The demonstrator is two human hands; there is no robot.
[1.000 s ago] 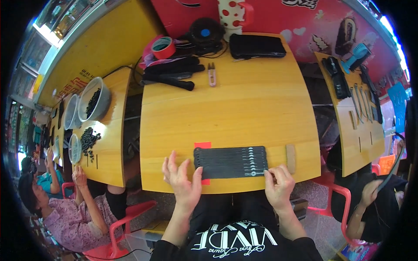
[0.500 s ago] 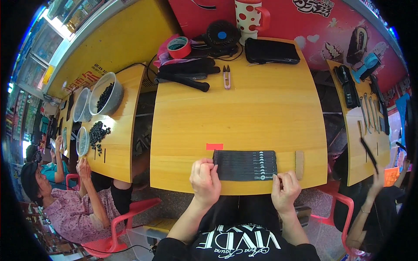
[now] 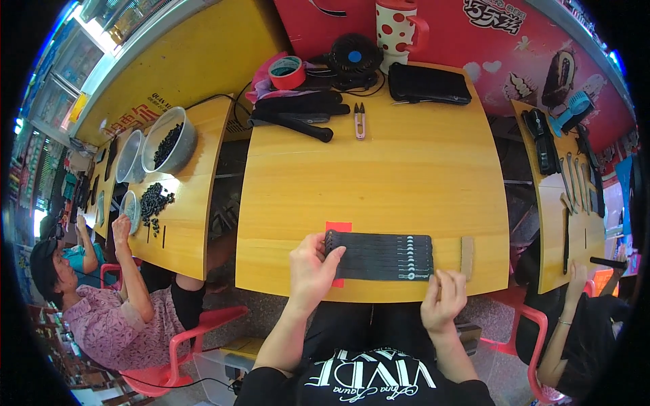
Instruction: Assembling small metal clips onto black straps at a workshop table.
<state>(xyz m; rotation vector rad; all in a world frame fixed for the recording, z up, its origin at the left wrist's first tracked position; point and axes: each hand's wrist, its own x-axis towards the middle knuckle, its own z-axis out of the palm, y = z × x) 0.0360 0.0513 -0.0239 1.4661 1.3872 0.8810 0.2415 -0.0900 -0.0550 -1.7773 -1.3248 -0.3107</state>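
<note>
A flat row of black straps (image 3: 372, 257), lined up side by side with pale crescent marks near their right ends, lies at the table's near edge. My left hand (image 3: 313, 271) pinches their left ends, thumb on top. At the lower right corner my right hand (image 3: 445, 298) is closed, fingertips at the last strap; part of its grip is hidden. A red rectangular piece (image 3: 339, 227) lies beneath the straps' left part, showing above and below them. To the right rests a narrow brown strip (image 3: 467, 256).
Thread snips (image 3: 360, 122), black sleeves (image 3: 298, 111), red tape (image 3: 286, 72), a small fan (image 3: 355, 53), a black pouch (image 3: 430, 84) and a spotted tumbler (image 3: 395, 34) stand at the table's far side. People work at tables left and right; bowls (image 3: 177, 152) of black pieces stand on the left one.
The strap row has come down over the red piece, which now shows below it too. My left thumb lies flatter on the strap ends. At right, a person's hand has moved.
</note>
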